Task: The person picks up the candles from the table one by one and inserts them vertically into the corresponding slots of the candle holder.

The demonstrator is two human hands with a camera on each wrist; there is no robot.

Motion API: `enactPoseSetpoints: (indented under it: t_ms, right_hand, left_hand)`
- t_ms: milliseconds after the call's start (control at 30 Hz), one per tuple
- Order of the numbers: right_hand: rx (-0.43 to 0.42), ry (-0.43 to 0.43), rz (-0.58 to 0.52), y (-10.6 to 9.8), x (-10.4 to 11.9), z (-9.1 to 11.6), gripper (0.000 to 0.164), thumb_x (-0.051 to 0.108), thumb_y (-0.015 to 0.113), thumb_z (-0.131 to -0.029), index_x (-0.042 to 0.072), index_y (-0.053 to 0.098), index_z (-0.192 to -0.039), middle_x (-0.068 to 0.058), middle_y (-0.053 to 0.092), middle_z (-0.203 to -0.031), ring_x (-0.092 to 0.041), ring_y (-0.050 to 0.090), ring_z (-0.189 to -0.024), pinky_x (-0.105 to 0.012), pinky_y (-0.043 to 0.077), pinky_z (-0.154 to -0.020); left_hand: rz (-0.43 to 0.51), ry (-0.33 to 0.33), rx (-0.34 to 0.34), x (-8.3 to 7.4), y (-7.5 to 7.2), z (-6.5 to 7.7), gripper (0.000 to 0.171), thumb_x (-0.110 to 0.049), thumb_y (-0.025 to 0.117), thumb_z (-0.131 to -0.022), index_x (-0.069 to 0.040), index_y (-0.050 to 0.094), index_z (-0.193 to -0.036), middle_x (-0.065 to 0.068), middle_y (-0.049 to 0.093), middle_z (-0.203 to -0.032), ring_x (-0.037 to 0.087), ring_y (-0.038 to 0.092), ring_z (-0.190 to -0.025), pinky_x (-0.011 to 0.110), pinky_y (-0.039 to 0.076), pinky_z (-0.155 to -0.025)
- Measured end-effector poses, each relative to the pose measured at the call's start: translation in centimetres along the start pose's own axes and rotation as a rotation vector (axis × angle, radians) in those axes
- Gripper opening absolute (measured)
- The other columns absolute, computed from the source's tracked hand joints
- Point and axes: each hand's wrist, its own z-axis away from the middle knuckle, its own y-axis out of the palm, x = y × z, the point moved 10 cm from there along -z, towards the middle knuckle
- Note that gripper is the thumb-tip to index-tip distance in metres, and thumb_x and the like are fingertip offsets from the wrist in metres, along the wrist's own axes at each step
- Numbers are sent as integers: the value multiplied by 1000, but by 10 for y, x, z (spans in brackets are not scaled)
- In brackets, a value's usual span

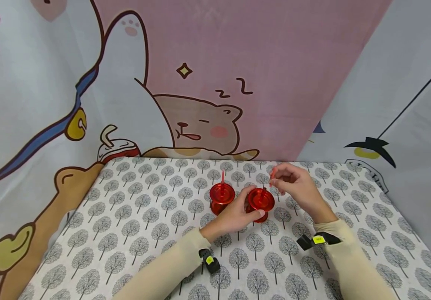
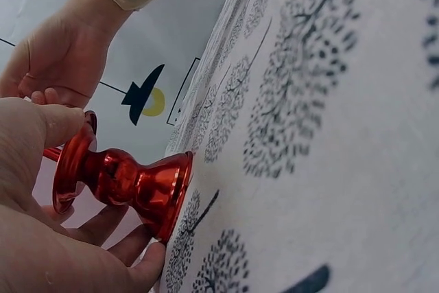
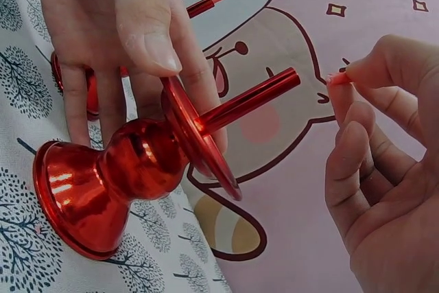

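Observation:
My left hand [image 1: 234,216] grips a shiny red candle holder [image 3: 145,159], thumb at the rim of its round dish and fingers around its far side. The holder stands upright on the patterned cloth, a narrow red tube [image 3: 254,101] rising from the dish. To the right, my right hand [image 1: 296,181] pinches a thin red candle [image 1: 273,175] between thumb and forefinger, its end apart from the tube in the right wrist view. Left of the gripped holder stands a matching red candle holder [image 1: 221,193], a thin candle [image 1: 223,176] upright in its tube.
A white cloth [image 1: 148,246] with grey tree prints covers the table. Behind it hangs a pink and white cartoon backdrop [image 1: 294,75], which continues along the left side. Each wrist carries a black strap with a small camera.

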Motion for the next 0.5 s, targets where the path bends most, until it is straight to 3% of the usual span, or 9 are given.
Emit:
enactPoseSetpoints:
  t_ms: [500]
  right_hand:
    - [36, -31, 82, 9, 0, 0, 13, -9, 72, -99, 1, 72, -107, -11, 74, -98, -19, 59, -66, -32, 52, -57]
  left_hand:
    - [14, -1, -8, 1, 0, 1, 80, -27, 73, -107, -18, 30, -172, 7, 55, -161, 16, 57, -143, 34, 48, -117]
